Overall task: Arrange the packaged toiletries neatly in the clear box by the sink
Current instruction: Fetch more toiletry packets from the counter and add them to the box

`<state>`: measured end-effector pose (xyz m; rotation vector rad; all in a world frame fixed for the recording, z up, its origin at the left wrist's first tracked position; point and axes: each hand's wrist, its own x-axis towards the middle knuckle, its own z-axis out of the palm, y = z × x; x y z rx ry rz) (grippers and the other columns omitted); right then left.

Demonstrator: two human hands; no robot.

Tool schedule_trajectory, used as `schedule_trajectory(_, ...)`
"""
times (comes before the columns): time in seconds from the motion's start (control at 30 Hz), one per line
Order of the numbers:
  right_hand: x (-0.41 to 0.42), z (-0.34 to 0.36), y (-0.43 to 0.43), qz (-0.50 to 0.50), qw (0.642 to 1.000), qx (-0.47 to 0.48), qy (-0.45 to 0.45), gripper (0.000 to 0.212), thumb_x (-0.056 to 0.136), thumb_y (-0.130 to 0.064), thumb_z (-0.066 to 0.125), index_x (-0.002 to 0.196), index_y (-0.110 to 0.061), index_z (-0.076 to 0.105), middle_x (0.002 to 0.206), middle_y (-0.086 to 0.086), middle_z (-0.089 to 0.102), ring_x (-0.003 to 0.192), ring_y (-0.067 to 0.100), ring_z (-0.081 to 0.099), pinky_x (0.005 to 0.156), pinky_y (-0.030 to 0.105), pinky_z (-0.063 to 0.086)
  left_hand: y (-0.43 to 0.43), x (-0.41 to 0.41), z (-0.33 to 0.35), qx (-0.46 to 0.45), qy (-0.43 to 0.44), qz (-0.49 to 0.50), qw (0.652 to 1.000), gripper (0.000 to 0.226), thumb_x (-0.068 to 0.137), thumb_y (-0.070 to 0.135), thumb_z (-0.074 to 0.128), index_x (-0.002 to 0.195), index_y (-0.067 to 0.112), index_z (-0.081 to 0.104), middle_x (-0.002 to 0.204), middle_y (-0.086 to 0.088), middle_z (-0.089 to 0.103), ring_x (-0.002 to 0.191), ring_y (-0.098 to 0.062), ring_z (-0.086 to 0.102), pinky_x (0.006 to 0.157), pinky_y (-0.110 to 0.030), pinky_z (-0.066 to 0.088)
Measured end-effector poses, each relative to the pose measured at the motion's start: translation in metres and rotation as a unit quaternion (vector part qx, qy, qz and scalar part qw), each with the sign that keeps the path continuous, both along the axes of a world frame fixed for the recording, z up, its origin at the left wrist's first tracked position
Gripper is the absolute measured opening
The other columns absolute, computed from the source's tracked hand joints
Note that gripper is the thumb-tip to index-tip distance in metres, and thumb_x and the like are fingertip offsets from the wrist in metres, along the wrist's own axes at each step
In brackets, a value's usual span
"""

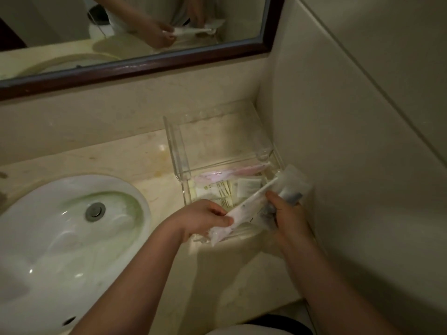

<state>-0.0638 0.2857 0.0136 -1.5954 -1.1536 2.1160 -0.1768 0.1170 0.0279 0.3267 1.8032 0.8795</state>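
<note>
Both hands grasp packets above the clear box point(183, 187); left hand point(205, 217) pinches the long packet point(244, 206), slanting toward the far right; right hand point(287, 217) grips a bundle point(294, 187).

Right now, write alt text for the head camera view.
Two hands, left and right, hold a long white packet over a clear box of toiletry packets in a counter corner. A white sink lies left, a mirror above.
</note>
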Motion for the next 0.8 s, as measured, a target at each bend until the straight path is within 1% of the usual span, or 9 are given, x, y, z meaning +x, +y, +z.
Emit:
schedule_trajectory(0.1,-0.006,-0.002,-0.001,0.005,0.999,-0.038,0.011,0.027,0.077,-0.019,0.078,0.099,-0.007,0.069,0.089,0.012,0.072,0.074,0.025,0.071,0.062,0.036,0.056,-0.008,-0.008,0.000,0.033,-0.040,0.072,0.996,0.007,0.081,0.017,0.073,0.081,0.010,0.075,0.079,-0.009,0.072,0.068,-0.021,0.064,0.071,-0.038,0.046)
schedule_trajectory(0.17,-0.012,-0.002,0.000,0.007,0.999,-0.042,0.023,0.019,0.077,-0.022,0.078,0.088,-0.011,0.067,0.076,0.005,0.068,0.063,0.018,0.069,0.057,0.032,0.055,-0.009,-0.017,0.003,0.031,-0.001,0.092,0.995,0.007,0.082,0.015,0.072,0.076,0.012,0.074,0.072,-0.004,0.071,0.059,-0.015,0.062,0.066,-0.033,0.044)
schedule_trajectory(0.2,-0.016,-0.001,0.003,0.000,0.999,-0.034,0.027,0.021,0.079,-0.023,0.077,0.092,-0.010,0.067,0.075,0.003,0.067,0.062,0.016,0.068,0.057,0.031,0.054,-0.008,-0.022,0.004,0.024,0.018,0.082,0.996,0.008,0.082,0.015,0.071,0.075,0.013,0.074,0.068,-0.002,0.069,0.058,-0.014,0.059,0.062,-0.029,0.042)
schedule_trajectory(0.3,-0.025,0.002,0.015,-0.017,0.999,0.024,0.029,0.044,0.079,-0.023,0.078,0.116,-0.007,0.063,0.092,0.005,0.071,0.079,0.020,0.070,0.072,0.039,0.059,-0.006,-0.034,0.006,0.013,0.042,0.079,0.996,0.010,0.081,0.015,0.073,0.080,0.005,0.074,0.068,-0.006,0.063,0.058,-0.014,0.052,0.052,-0.022,0.040)
schedule_trajectory(0.4,-0.029,0.005,0.024,-0.011,0.997,0.076,-0.012,0.048,0.074,-0.024,0.082,0.115,-0.008,0.062,0.110,0.014,0.071,0.093,0.029,0.070,0.083,0.050,0.058,0.003,-0.040,-0.001,0.018,0.068,0.176,0.982,0.013,0.081,0.010,0.074,0.089,0.000,0.072,0.076,-0.010,0.068,0.055,-0.013,0.058,0.046,-0.019,0.044)
schedule_trajectory(0.47,-0.031,0.007,0.029,0.016,0.992,0.107,-0.062,0.047,0.077,-0.025,0.079,0.115,-0.004,0.062,0.109,0.011,0.070,0.089,0.026,0.068,0.070,0.036,0.058,0.008,-0.040,-0.008,0.042,0.069,0.270,0.959,0.006,0.085,0.005,0.069,0.091,0.004,0.069,0.085,-0.014,0.068,0.062,-0.018,0.066,0.053,-0.022,0.053)
schedule_trajectory(0.53,-0.035,0.009,0.032,0.047,0.984,0.145,-0.093,0.043,0.081,-0.024,0.076,0.116,-0.004,0.062,0.103,0.009,0.068,0.082,0.023,0.064,0.054,0.023,0.047,0.009,-0.038,-0.017,0.048,0.090,0.337,0.936,0.005,0.085,0.002,0.067,0.086,0.007,0.068,0.083,-0.016,0.068,0.067,-0.027,0.069,0.067,-0.034,0.060)
schedule_trajectory(0.63,-0.046,0.008,0.035,0.085,0.966,0.205,-0.133,0.044,0.080,-0.027,0.077,0.114,-0.003,0.064,0.103,0.010,0.069,0.079,0.022,0.063,0.059,0.024,0.046,0.012,-0.032,-0.027,0.012,0.185,0.351,0.918,0.006,0.080,0.010,0.071,0.081,0.009,0.065,0.067,-0.010,0.071,0.059,-0.022,0.071,0.069,-0.041,0.060)
schedule_trajectory(0.8,-0.059,0.012,0.042,0.191,0.894,0.344,-0.217,0.035,0.080,-0.033,0.074,0.104,-0.009,0.064,0.102,0.009,0.071,0.081,0.025,0.065,0.065,0.026,0.045,0.026,-0.025,-0.027,-0.008,0.264,0.351,0.898,0.011,0.081,0.017,0.067,0.088,0.009,0.065,0.070,-0.005,0.069,0.057,-0.016,0.067,0.061,-0.027,0.054)
